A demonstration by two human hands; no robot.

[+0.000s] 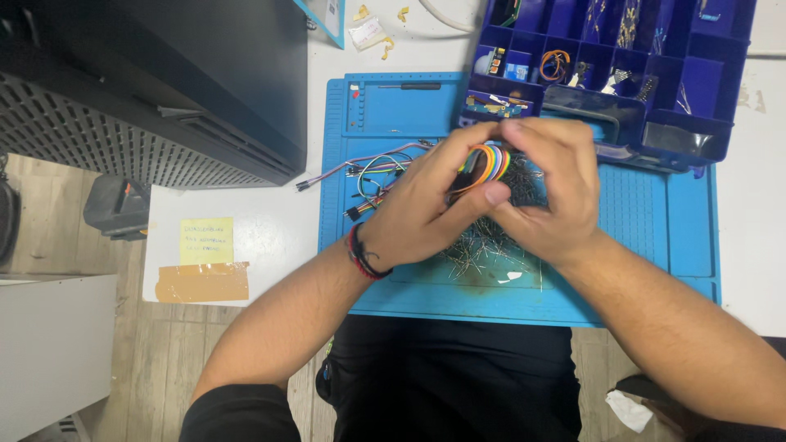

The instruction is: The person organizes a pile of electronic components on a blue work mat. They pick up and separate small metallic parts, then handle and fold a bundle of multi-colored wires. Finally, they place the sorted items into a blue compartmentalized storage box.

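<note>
Both hands together over blue mat (pixel 655 237): left hand (pixel 417 209) and right hand (pixel 548 192) fingers clamped on rainbow ribbon-cable coil (pixel 489 161), held between them above loose pin pile (pixel 483 250); coil arching left-right.

Hands (pixel 491 192) hide most of the ribbon cable (pixel 490 161).

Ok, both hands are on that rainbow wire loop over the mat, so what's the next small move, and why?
Probably lower the rainbow wire bundle toward a bare part of the blue mat. The left hand and right hand pinch it above a heap of loose metal pins, where it could snag.
</note>
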